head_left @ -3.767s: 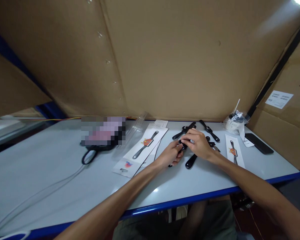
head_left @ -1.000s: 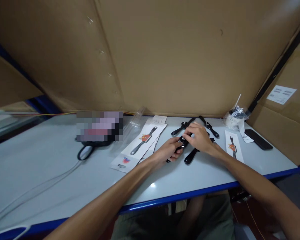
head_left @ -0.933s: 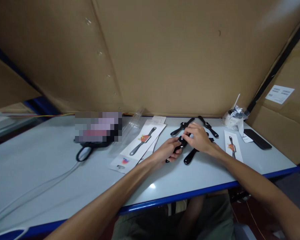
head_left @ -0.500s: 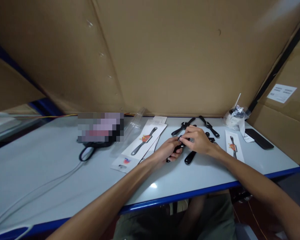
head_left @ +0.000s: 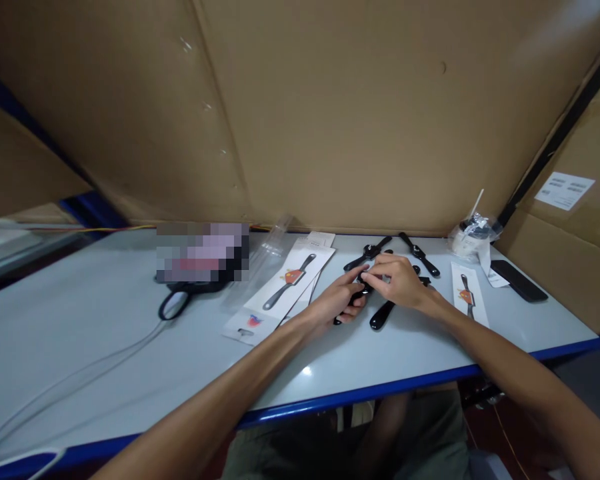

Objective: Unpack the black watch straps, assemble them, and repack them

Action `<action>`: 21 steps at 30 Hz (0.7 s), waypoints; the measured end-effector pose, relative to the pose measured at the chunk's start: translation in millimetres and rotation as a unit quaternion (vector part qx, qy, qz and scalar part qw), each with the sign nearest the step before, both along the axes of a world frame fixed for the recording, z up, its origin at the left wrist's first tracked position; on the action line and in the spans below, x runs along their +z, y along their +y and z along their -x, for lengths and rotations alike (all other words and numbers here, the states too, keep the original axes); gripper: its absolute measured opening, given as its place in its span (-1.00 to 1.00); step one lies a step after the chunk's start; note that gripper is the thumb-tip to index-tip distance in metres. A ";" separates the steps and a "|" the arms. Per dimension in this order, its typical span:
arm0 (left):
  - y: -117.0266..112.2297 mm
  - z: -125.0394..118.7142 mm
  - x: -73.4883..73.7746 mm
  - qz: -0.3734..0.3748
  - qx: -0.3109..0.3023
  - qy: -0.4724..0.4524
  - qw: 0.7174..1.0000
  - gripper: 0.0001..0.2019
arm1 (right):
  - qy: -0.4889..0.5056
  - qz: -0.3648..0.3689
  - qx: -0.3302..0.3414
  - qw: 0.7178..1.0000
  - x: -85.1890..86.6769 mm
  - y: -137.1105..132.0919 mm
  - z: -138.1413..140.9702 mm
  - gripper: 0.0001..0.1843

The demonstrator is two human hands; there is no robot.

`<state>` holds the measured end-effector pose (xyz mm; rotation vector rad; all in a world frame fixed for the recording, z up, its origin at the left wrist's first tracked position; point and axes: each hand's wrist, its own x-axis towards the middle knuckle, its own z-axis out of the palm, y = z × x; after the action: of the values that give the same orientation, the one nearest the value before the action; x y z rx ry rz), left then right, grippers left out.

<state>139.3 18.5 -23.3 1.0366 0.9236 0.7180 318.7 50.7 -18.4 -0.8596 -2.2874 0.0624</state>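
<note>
My left hand (head_left: 337, 301) is curled round a black smartwatch (head_left: 356, 298) just above the pale table (head_left: 105, 333). My right hand (head_left: 397, 281) pinches the watch's body from the right with its fingertips. Part of the watch is hidden by both hands. A black strap piece (head_left: 381, 315) lies on the table under my right wrist. Two more black watches (head_left: 368, 253) (head_left: 419, 253) lie flat just behind my hands.
White packaging cards with a watch picture (head_left: 285, 287) lie left of my hands, another card (head_left: 466, 297) to the right. A black phone (head_left: 519, 280) and a crumpled plastic bag (head_left: 471, 239) sit at the right. A cable (head_left: 70, 380) runs across the left. Cardboard walls (head_left: 330, 120) close the back and the right.
Both hands have stayed on the watch in the same spot. My right fingers have shifted a little on the watch body. The view has wobbled slightly.
</note>
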 end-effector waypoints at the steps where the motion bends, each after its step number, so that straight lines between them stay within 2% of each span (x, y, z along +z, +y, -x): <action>1: -0.1 0.1 0.0 -0.001 -0.001 0.000 1.000 -0.50 | 0.005 0.002 0.004 1.000 -0.2 -0.9 0.6 -0.65; 6: 0.7 0.6 -2.1 -0.014 -0.021 -0.003 1.000 -0.50 | 0.002 0.002 -0.002 1.000 0.2 -0.1 -1.1 -0.69; 14: 0.7 0.9 -4.0 -0.005 -0.011 -0.010 1.000 -0.47 | -0.021 -0.011 -0.047 0.999 4.3 2.9 -4.2 -0.55; 21: 0.1 0.0 -2.2 0.000 -0.005 0.002 1.000 -0.50 | -0.016 0.028 -0.003 0.999 2.6 -3.1 0.1 -0.58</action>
<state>139.3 18.6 -25.5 1.0434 0.9214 0.7079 318.6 47.6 -15.8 -0.9022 -2.3228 0.1124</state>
